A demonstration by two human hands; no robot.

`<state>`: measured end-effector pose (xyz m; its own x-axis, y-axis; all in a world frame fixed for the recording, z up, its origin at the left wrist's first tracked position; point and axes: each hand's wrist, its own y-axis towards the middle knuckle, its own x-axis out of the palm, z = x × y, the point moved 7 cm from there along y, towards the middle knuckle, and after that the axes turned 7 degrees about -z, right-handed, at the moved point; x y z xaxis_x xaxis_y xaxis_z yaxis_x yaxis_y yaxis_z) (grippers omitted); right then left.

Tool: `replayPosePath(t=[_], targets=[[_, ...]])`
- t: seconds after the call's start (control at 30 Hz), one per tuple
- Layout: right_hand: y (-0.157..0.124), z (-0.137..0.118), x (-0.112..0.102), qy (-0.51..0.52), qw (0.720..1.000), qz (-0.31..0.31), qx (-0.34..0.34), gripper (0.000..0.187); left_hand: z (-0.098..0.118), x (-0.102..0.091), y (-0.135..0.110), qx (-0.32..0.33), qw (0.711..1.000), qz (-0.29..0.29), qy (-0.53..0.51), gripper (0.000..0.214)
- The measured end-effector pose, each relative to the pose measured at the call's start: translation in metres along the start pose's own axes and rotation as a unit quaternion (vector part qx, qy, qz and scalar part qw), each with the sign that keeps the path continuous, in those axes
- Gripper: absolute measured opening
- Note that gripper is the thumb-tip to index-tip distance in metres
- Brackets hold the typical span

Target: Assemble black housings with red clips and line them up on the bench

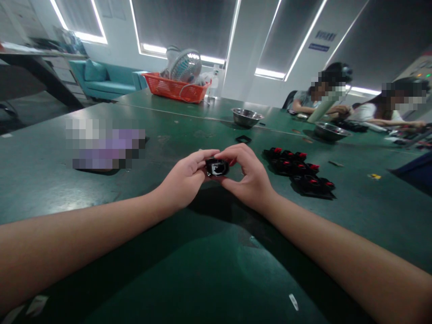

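Between both hands, just above the green table (202, 252), is a small glossy black part (216, 168) with a squarish, pale-edged face turned toward me. My left hand (187, 177) grips its left side with thumb and fingers. From the right, my right hand (248, 175) pinches it between thumb and forefinger. The part's exact kind is not clear, and the fingers cover its sides. To the right of my right hand lie several black parts with red pieces (299, 168), set close together. Beyond my hands, a flat black square frame (243, 139) rests on the table.
A metal bowl (246, 118) stands farther back, with a second bowl (330, 131) to its right. An orange basket (177, 90) holding a fan is at the far side. A blurred purple object (111, 150) lies left. Two people sit at the right; a yellow bit (374, 177) lies nearer.
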<state>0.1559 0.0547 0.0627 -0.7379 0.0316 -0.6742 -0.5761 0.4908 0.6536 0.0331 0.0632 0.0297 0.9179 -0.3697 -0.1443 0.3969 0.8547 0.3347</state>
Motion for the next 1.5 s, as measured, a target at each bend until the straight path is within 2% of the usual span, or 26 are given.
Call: replayPosePath(t=[0.2,0.57,0.67,0.73,0.83,0.9,1.1,1.33,1.5], targets=[[-0.001,-0.003,0.002,-0.005,1.000,-0.030,-0.003,0.043,0.001,0.000,0.000,-0.021,0.999,0.008,-0.025,0.043],[-0.001,-0.005,0.001,-0.023,0.999,-0.032,-0.012,0.040,-0.003,-0.004,0.000,-0.021,1.000,0.010,-0.009,0.041],[0.000,-0.004,0.002,-0.018,0.999,-0.032,-0.009,0.038,-0.002,-0.004,-0.001,-0.006,0.999,0.009,0.038,0.043],[0.001,-0.001,0.002,-0.019,0.999,-0.032,0.008,0.033,0.002,-0.004,-0.003,0.008,0.993,0.018,0.119,0.044],[0.002,0.008,0.005,-0.018,0.997,-0.048,0.058,0.025,0.002,-0.003,-0.006,0.002,0.964,0.026,0.263,0.046],[0.001,0.014,0.009,-0.017,0.993,-0.075,0.088,0.022,-0.002,-0.001,-0.007,-0.009,0.954,0.020,0.300,0.049],[-0.002,0.024,0.019,-0.032,0.980,-0.147,0.132,0.021,-0.011,-0.002,-0.008,-0.044,0.938,0.010,0.344,0.057],[-0.003,0.028,0.022,-0.035,0.973,-0.175,0.148,0.021,-0.011,0.002,-0.007,-0.093,0.923,-0.013,0.374,0.061],[-0.003,0.031,0.022,-0.047,0.970,-0.185,0.152,0.023,-0.010,0.003,-0.006,-0.096,0.914,-0.024,0.392,0.060]])
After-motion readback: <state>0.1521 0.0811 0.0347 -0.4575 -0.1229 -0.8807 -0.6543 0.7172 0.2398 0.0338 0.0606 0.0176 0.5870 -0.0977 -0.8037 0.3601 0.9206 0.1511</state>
